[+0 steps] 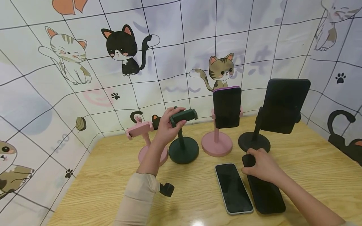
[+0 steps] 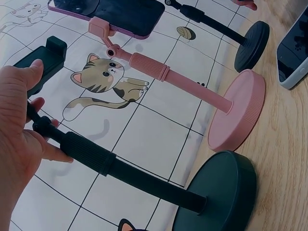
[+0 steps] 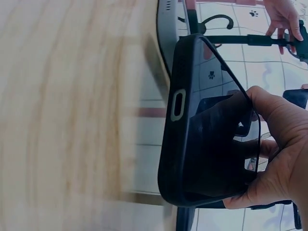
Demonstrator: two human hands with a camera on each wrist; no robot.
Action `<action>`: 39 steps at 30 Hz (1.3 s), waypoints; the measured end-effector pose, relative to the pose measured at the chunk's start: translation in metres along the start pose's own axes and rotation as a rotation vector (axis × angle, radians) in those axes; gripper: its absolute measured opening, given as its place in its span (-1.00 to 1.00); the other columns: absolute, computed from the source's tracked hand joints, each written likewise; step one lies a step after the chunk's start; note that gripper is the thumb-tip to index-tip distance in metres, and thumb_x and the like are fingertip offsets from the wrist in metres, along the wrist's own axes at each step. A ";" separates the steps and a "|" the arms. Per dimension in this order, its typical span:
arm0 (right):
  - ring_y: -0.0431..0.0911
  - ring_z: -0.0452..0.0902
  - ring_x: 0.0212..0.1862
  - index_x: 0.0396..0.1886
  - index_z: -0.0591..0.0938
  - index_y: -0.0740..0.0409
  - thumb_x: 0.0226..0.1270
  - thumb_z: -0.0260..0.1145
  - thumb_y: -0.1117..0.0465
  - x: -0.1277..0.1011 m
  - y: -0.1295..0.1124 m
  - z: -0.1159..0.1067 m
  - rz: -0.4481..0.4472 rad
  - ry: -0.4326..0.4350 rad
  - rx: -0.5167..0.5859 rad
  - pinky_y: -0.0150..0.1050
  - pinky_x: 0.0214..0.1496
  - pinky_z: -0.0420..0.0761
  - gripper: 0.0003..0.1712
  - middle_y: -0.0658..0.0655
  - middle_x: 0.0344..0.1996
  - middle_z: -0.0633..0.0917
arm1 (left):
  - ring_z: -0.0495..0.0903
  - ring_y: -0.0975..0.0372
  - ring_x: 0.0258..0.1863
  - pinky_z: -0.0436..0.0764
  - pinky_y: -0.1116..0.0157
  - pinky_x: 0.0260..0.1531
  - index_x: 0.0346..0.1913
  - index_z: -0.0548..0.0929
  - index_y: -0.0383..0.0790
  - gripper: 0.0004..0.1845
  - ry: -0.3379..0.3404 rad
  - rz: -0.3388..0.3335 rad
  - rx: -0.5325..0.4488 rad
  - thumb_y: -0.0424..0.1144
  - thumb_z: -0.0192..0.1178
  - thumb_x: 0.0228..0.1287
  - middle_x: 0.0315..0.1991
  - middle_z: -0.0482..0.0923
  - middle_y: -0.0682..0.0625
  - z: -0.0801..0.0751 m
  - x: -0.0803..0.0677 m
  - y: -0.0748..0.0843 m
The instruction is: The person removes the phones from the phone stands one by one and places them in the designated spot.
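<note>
My left hand (image 1: 172,120) grips the clamp head of a dark green phone stand (image 1: 183,116), whose round base (image 1: 183,152) sits on the wooden table (image 1: 99,188). In the left wrist view the hand (image 2: 21,130) wraps the top of the green stem (image 2: 96,159). My right hand (image 1: 250,164) holds the far end of a black phone (image 1: 266,191) lying screen-up on the table. The right wrist view shows thumb and fingers (image 3: 276,159) curled round that phone (image 3: 202,130).
A second phone with a light rim (image 1: 233,188) lies left of the black one. A pink stand (image 1: 217,142) and a black stand (image 1: 254,141) each carry a phone; an empty pink stand (image 1: 138,130) stands left. A cat-print backdrop (image 1: 181,47) surrounds the table.
</note>
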State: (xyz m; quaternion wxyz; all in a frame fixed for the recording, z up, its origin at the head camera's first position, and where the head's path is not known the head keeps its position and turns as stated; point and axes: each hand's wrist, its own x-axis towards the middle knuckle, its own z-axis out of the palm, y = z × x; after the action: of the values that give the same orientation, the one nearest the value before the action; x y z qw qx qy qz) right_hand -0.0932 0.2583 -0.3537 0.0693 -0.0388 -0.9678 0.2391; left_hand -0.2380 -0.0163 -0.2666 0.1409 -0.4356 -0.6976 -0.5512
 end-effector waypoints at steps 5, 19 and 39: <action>0.03 0.37 -0.41 -0.08 0.48 0.40 -0.23 0.46 0.04 0.004 0.005 0.005 0.006 -0.026 -0.008 -0.09 -0.43 0.44 -0.28 0.34 -0.35 0.44 | 0.43 -0.06 -0.21 0.45 0.15 -0.19 0.00 0.48 -0.49 -0.65 -0.029 -0.001 -0.013 -0.54 0.16 0.10 -0.09 0.36 -0.34 0.002 0.002 -0.001; 0.10 0.39 -0.41 -0.12 0.45 0.45 -0.21 0.44 0.05 0.012 0.007 0.015 0.029 -0.066 -0.037 -0.07 -0.44 0.43 -0.29 0.37 -0.35 0.43 | 0.45 0.07 -0.06 0.39 0.12 -0.04 0.08 0.49 -0.26 -0.60 -0.068 -0.073 -0.039 -0.41 0.19 0.14 0.06 0.38 -0.15 0.001 0.006 -0.037; 0.11 0.34 -0.29 -0.24 0.51 0.43 -0.20 0.42 0.03 0.021 0.017 0.030 -0.022 -0.108 -0.075 0.12 -0.26 0.23 -0.38 0.17 -0.46 0.52 | 0.39 0.01 0.07 0.33 0.08 0.05 0.11 0.42 -0.37 -0.58 -0.105 -0.125 -0.085 -0.48 0.15 0.15 0.14 0.34 -0.22 -0.003 0.006 -0.023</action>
State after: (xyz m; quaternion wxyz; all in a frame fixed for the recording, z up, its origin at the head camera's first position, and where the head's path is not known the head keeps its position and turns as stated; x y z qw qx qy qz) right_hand -0.1180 0.2618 -0.3852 0.0179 -0.0176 -0.9788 0.2034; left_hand -0.2599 -0.0161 -0.2764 0.0509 -0.4252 -0.7056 -0.5645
